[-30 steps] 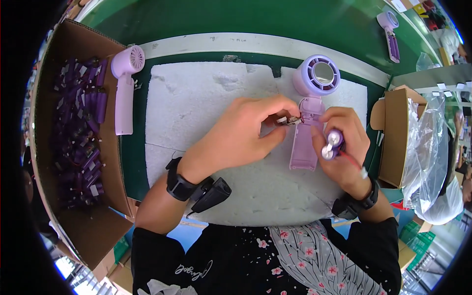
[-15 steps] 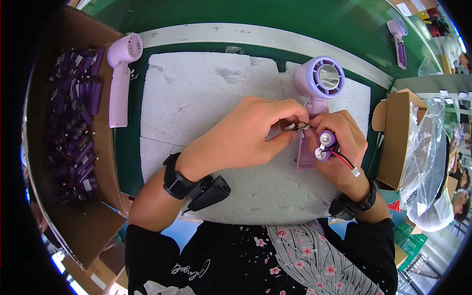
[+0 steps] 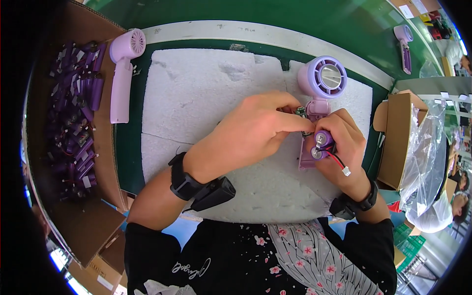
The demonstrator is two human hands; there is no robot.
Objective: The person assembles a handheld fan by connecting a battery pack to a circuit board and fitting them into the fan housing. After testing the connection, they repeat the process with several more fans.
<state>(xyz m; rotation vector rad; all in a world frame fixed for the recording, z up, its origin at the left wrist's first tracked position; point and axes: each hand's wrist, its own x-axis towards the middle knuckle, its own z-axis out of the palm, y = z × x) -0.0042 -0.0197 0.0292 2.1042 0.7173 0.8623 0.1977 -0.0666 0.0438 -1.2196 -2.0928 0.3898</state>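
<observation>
A lilac handheld fan [image 3: 322, 78] lies on the white foam pad [image 3: 196, 93], its handle shell [image 3: 306, 160] opened toward me. My left hand [image 3: 255, 123] pinches a small green circuit board [image 3: 300, 112] at the top of that handle, just under the fan head. Curled against the handle's right side, my right hand [image 3: 346, 145] holds a purple two-cell battery pack [image 3: 322, 139]. Red and black wires hang from the pack to a white plug [image 3: 346, 171]. My right fingertips reach close to the board; the fingers partly hide where it meets the handle.
At the left stands a cardboard box [image 3: 105, 162] full of purple battery packs [image 3: 78, 118]. A second lilac fan [image 3: 123, 78] rests by its edge. Another opened fan [image 3: 405, 49] lies far right, above a carton [image 3: 393, 142] with clear plastic bags [image 3: 427, 157].
My left hand has turned the circuit board more upright and shifted it up toward the fan's neck. The battery pack and its plug moved slightly left with my right hand.
</observation>
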